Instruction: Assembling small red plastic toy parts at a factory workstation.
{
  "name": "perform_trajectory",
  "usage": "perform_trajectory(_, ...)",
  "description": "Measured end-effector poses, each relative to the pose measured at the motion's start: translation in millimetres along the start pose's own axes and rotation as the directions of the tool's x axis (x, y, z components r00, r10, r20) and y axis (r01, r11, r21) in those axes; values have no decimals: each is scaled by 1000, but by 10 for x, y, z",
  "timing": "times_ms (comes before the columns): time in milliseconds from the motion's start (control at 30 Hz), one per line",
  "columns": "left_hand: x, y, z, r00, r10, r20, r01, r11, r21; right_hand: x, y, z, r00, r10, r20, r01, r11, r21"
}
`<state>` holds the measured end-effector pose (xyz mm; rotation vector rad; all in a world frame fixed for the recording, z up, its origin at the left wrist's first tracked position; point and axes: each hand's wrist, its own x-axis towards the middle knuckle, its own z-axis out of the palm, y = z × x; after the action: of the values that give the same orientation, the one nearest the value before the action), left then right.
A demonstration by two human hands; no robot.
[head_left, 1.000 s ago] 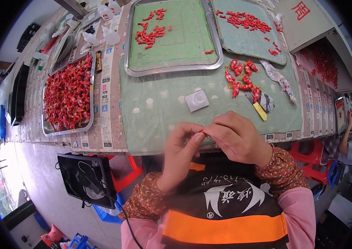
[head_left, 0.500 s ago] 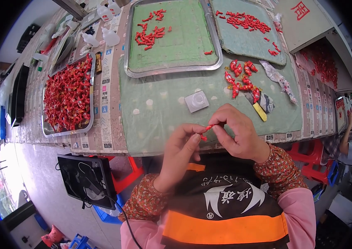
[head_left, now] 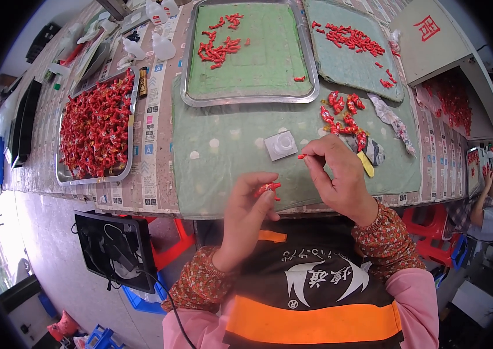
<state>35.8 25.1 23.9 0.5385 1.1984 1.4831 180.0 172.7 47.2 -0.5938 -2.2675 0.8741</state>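
Between the thumb and fingers of my left hand is a small red figurine, shiny, with little limb-like parts sticking out. My right hand, to its upper right, pinches a tiny red piece at its fingertips; its exact shape is too small to make out. The two hands are apart, both just over the near edge of the green cloth. Just beyond the right fingertips sits a pale square block with a round hollow. Several red and yellow figurines lie past my right hand, beside a yellow strip.
A metal tray with a green lining carries scattered red parts; a lined board holds more. At left stands a metal tray heaped with red figurines. White bottles stand far left. A crumpled wrapper lies right; a person sits beyond.
My hands have drawn apart: the right moved up and away with the tiny red piece, while the left kept the red figurine. The view has shifted slightly.
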Motion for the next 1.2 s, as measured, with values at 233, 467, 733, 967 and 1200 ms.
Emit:
perform_trajectory(233,1,24,-12,1000,-26,10,26,999,-30,137,66,65,982,-190,-13,178,937,-300)
perform_trajectory(467,-5,-42,-70,1000,7,-11,-9,992,-126,209,58,102,968,-243,68,247,860,-447)
perform_trajectory(733,5,-6,-74,1000,-26,-5,25,992,-124,229,33,82,965,-231,124,262,843,-470)
perform_trajectory(967,23,-28,-64,1000,-4,16,6,992,-128,225,52,86,971,-223,85,238,869,-433)
perform_trajectory(1200,13,-67,-50,998,51,-33,-55,989,-136,133,-12,-15,943,324,78,-333,908,254)
